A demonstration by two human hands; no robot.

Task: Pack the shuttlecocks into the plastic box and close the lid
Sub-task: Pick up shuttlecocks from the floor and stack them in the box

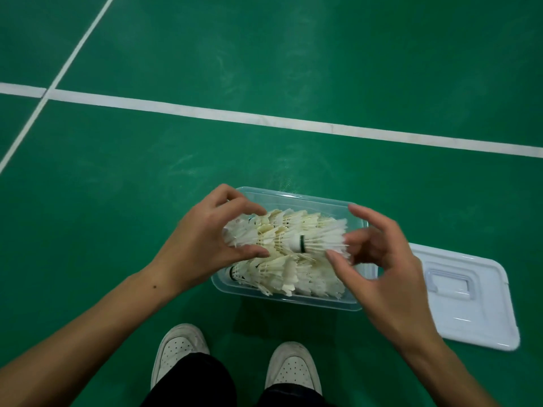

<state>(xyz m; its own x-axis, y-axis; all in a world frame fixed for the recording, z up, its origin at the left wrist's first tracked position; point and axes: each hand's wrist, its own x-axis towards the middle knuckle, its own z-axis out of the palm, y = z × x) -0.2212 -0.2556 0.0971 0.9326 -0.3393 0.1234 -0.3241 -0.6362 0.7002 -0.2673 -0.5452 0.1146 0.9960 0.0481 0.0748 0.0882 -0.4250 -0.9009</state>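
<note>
A clear plastic box stands on the green floor, filled with several white feather shuttlecocks lying in stacked rows. My left hand grips the left end of the topmost row of shuttlecocks, which lies across the box's top. My right hand hovers at the right end of that row, fingers curled and spread, fingertips at the feathers; whether they hold it is unclear. The white lid lies flat on the floor to the right of the box.
White court lines cross the green floor beyond the box. My two white shoes stand just in front of the box, near the bottom of the view.
</note>
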